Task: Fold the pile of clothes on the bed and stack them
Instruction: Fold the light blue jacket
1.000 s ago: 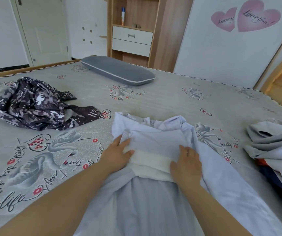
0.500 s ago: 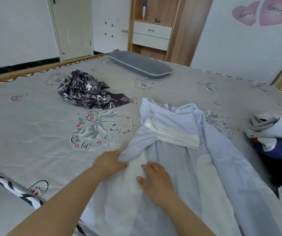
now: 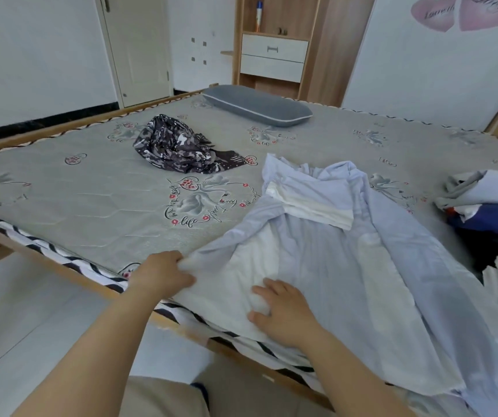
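Quilted mattress (image 3: 97, 206), crumpled pale-blue garment (image 3: 347, 266)

On the bed (image 3: 91, 188) lie one pale blue garment (image 3: 347, 266), one dark patterned garment (image 3: 178, 145) farther up the bed from it, and one grey pillow (image 3: 256, 105) beyond that. One heap of mixed clothes (image 3: 488, 206) sits to the right of the blue garment. Two hands, left (image 3: 160, 275) and right (image 3: 283, 311), are on its near edge.

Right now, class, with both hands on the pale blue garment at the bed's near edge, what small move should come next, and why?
Probably draw the left hand outward to flatten the pale blue garment: it grips the bunched edge while the right hand pins it.
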